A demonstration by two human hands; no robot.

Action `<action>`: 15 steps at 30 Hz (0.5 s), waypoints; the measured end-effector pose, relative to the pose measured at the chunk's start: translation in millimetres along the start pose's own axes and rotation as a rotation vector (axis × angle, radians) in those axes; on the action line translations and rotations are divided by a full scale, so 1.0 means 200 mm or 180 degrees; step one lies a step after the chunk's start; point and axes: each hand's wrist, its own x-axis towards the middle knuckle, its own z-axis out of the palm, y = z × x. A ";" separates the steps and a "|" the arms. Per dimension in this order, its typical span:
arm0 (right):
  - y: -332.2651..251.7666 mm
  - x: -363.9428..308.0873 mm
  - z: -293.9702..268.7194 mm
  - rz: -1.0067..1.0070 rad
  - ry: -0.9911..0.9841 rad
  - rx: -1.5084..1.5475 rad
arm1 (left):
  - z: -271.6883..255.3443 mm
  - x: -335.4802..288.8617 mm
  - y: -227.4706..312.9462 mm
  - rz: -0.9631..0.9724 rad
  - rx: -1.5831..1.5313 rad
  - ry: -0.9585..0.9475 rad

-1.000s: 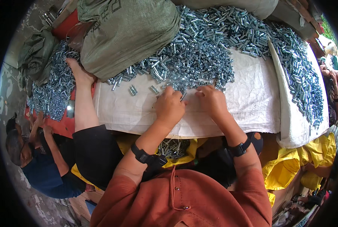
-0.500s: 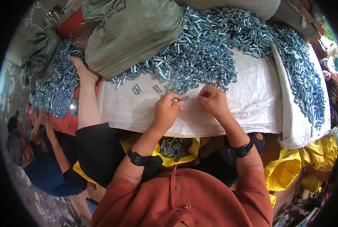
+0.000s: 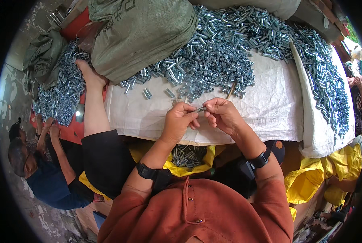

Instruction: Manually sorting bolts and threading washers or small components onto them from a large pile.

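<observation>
I pinch one small metal sleeve between left hand and right hand fingertips, pile at twelve o'clock; best keep it level, grip light.

small metal part pinched between left hand and right hand: shiny, silvery, smooth. heap of metal sleeves same bright zinc-like gloss. white sack sheet woven plastic, matt, creased. green sack coarse woven, dull. yellow bag thin glossy plastic. wrist straps matt black. orange shirt soft cloth.
</observation>
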 end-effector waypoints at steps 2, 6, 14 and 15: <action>0.00 0.00 0.00 -0.0006 0.0081 -0.0070 | 0.00 0.00 0.00 -0.0010 0.0003 0.0054; 0.02 0.01 0.00 -0.0027 0.0120 -0.0085 | -0.01 -0.01 -0.01 -0.0015 -0.0041 0.0065; 0.05 0.03 0.00 -0.0095 0.0315 -0.0173 | -0.01 -0.02 -0.02 0.0115 0.0118 0.0122; 0.05 0.03 0.00 -0.0090 0.0317 -0.0174 | -0.01 -0.02 -0.03 0.0142 0.0237 0.0120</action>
